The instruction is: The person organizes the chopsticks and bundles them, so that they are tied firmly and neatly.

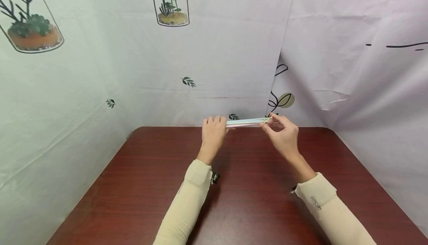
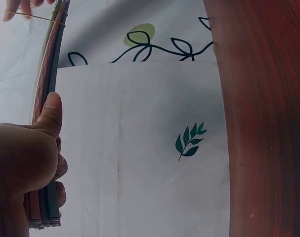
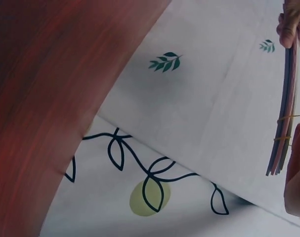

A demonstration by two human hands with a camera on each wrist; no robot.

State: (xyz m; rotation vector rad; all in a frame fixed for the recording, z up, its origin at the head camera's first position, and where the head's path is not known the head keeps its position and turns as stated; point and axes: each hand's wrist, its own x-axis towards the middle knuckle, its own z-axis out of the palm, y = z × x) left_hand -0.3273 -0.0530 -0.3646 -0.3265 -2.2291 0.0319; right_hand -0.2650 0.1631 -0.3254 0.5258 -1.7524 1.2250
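Note:
A bundle of long, thin pastel sticks (image 1: 246, 121), in blue, white and pink, is held level above the table's far edge. My left hand (image 1: 213, 131) grips its left part, with the thumb lying along the sticks in the left wrist view. At the other end, a thin yellow rubber band (image 3: 299, 116) loops round the bundle and is stretched out to one side. My right hand (image 1: 285, 135) pinches the band with thumb and fingers. A second turn of the band crosses the sticks closer to their tips in the right wrist view.
Below the hands lies a dark red wooden table (image 1: 160, 185). White cloth (image 1: 234, 59) printed with plants and leaves hangs behind it and along both sides. Both forearms, in cream sleeves (image 1: 187, 196), reach in over the tabletop from the near side.

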